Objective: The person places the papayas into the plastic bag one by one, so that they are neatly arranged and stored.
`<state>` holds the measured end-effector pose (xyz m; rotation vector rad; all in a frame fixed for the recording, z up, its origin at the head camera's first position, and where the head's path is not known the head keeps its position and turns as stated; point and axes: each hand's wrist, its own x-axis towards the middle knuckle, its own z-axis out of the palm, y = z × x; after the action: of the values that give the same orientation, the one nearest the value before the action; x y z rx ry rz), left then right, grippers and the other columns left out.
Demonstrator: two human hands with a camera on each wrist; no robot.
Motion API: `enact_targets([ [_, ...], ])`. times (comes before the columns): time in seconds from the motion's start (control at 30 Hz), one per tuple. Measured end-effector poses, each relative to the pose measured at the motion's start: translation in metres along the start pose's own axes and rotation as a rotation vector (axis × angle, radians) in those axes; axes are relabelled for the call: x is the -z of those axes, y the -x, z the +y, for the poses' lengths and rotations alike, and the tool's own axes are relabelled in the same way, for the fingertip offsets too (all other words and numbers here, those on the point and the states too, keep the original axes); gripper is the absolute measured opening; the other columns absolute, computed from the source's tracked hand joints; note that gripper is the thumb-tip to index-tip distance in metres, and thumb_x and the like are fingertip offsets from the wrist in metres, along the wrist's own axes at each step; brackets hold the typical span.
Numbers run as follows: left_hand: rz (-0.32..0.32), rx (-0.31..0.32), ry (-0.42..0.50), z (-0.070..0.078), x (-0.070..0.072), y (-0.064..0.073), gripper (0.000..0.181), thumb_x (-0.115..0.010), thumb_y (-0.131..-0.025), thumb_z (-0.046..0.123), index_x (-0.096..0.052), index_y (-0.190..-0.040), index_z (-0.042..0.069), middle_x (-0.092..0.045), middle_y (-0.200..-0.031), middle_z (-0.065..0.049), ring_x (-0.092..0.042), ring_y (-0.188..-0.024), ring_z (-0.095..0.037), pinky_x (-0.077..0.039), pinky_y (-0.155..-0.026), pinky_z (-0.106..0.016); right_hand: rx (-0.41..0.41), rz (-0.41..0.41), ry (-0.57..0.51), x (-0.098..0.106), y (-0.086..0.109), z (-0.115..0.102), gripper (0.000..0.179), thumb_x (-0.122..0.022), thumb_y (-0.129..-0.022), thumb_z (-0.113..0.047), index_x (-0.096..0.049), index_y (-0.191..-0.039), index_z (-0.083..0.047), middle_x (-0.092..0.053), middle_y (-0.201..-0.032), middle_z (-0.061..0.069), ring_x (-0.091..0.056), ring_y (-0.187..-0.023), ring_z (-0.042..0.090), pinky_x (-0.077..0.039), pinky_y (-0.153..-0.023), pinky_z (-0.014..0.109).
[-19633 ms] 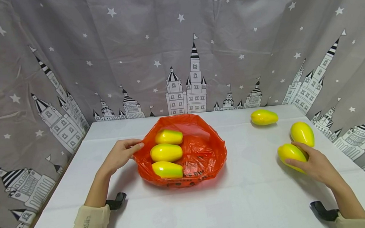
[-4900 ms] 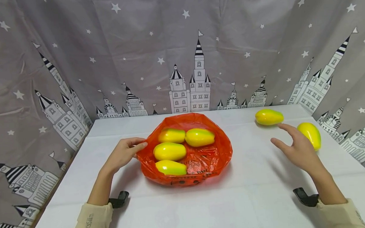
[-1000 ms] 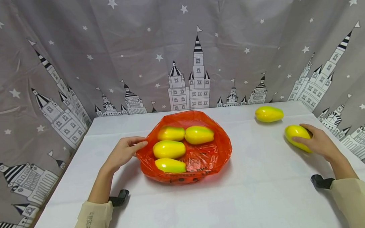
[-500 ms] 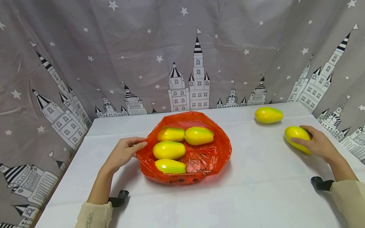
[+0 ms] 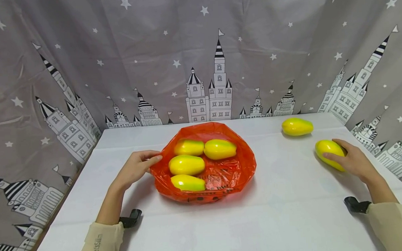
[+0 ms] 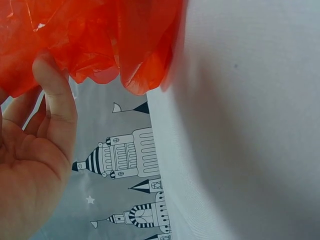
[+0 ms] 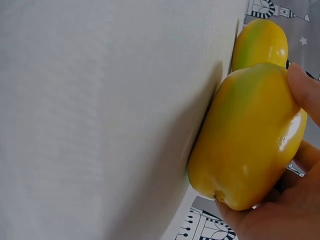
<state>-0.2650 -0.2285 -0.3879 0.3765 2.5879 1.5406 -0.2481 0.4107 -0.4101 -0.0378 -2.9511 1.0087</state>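
Observation:
A red plastic bag (image 5: pixel 222 172) stands spread wide on the table, its crinkled mouth facing up. My left hand (image 5: pixel 136 170) pinches its left rim between thumb and fingers; the left wrist view shows the thumb against the red film (image 6: pixel 90 35). Several yellow-green papayas (image 5: pixel 187 165) lie inside, three stacked along the left and one (image 5: pixel 220 149) at the back right. On the right, my right hand (image 5: pixel 353 160) grips another papaya (image 5: pixel 329 153), thumb on the near side and fingers round the far side. In the right wrist view, this papaya (image 7: pixel 245 140) lies close against the white cloth.
One more papaya (image 5: pixel 297 126) lies at the back right of the white-covered table (image 5: pixel 204 228), beyond the gripped one. A grey curtain (image 5: pixel 144 38) printed with castles and stars hangs close behind the table and along its sides.
Since the oldest frame a fourth papaya has gone into the bag. The right hand, bare of fruit about five seconds ago, now grips the papaya at the right. The last second shows hardly any movement.

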Motion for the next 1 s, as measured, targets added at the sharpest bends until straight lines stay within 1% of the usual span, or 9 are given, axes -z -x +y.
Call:
enact_targets([
  [0.2,0.0,-0.001,-0.001,0.001,0.0,0.001,0.041,-0.059,-0.1,0.022,-0.061,-0.126,-0.009,-0.066,-0.116,-0.022,-0.066,-0.084,-0.022,-0.056,-0.071,-0.029,0.005,0.011,0.006,-0.001,0.0,0.0,0.085,-0.059,-0.098,-0.042,-0.021,-0.148,0.014,-0.028,-0.14,0.046,-0.029,-0.123,0.06,-0.026,-0.097,0.073],
  [0.4,0.001,-0.005,-0.008,0.0,0.001,0.0,0.041,-0.059,-0.1,0.022,-0.061,-0.126,-0.009,-0.067,-0.116,-0.022,-0.065,-0.085,-0.023,-0.056,-0.072,-0.029,-0.023,0.006,0.02,-0.001,0.001,-0.002,0.087,-0.058,-0.097,-0.047,-0.02,-0.149,0.013,-0.028,-0.14,0.045,-0.031,-0.12,0.059,-0.028,-0.095,0.073],
  [0.53,0.0,-0.009,-0.006,-0.001,0.001,0.0,0.041,-0.059,-0.1,0.022,-0.061,-0.126,-0.009,-0.067,-0.116,-0.022,-0.065,-0.085,-0.022,-0.056,-0.071,-0.029,-0.02,0.02,0.027,0.0,0.003,-0.005,0.087,-0.058,-0.097,-0.047,-0.022,-0.148,0.013,-0.029,-0.14,0.044,-0.032,-0.119,0.058,-0.029,-0.094,0.073],
  [0.63,0.0,-0.006,0.0,0.0,0.001,0.001,0.04,-0.059,-0.1,0.022,-0.061,-0.126,-0.009,-0.067,-0.116,-0.022,-0.065,-0.084,-0.022,-0.056,-0.071,-0.029,0.008,0.042,0.026,0.0,0.005,-0.008,0.084,-0.059,-0.097,-0.045,-0.025,-0.147,0.013,-0.032,-0.139,0.043,-0.035,-0.117,0.057,-0.031,-0.093,0.072],
  [0.7,0.003,-0.003,0.002,0.0,0.001,0.001,0.04,-0.059,-0.1,0.022,-0.061,-0.126,-0.009,-0.067,-0.115,-0.022,-0.065,-0.084,-0.021,-0.056,-0.071,-0.029,0.042,0.066,0.024,0.0,0.006,-0.012,0.081,-0.061,-0.097,-0.042,-0.028,-0.146,0.013,-0.036,-0.137,0.042,-0.038,-0.114,0.055,-0.033,-0.091,0.069],
  [0.77,0.002,-0.002,0.002,0.001,0.002,0.001,0.04,-0.059,-0.1,0.022,-0.061,-0.126,-0.009,-0.067,-0.114,-0.022,-0.065,-0.084,-0.021,-0.056,-0.071,-0.029,0.079,0.094,0.027,0.0,0.007,-0.016,0.077,-0.062,-0.096,-0.039,-0.032,-0.145,0.013,-0.04,-0.134,0.04,-0.041,-0.11,0.051,-0.035,-0.088,0.063],
  [0.87,0.001,-0.005,0.007,0.001,0.001,0.001,0.04,-0.06,-0.1,0.022,-0.061,-0.125,-0.009,-0.067,-0.114,-0.022,-0.066,-0.083,-0.021,-0.056,-0.071,-0.029,0.122,0.134,0.026,0.001,0.008,-0.024,0.073,-0.065,-0.096,-0.035,-0.036,-0.143,0.013,-0.044,-0.131,0.038,-0.043,-0.106,0.048,-0.034,-0.084,0.057],
  [1.0,0.001,-0.008,0.015,0.001,0.001,0.0,0.04,-0.06,-0.1,0.021,-0.061,-0.125,-0.009,-0.067,-0.113,-0.022,-0.066,-0.083,-0.02,-0.056,-0.071,-0.029,0.15,0.147,0.014,0.001,0.009,-0.037,0.072,-0.066,-0.095,-0.035,-0.038,-0.143,0.011,-0.045,-0.134,0.037,-0.043,-0.108,0.047,-0.034,-0.086,0.058],
])
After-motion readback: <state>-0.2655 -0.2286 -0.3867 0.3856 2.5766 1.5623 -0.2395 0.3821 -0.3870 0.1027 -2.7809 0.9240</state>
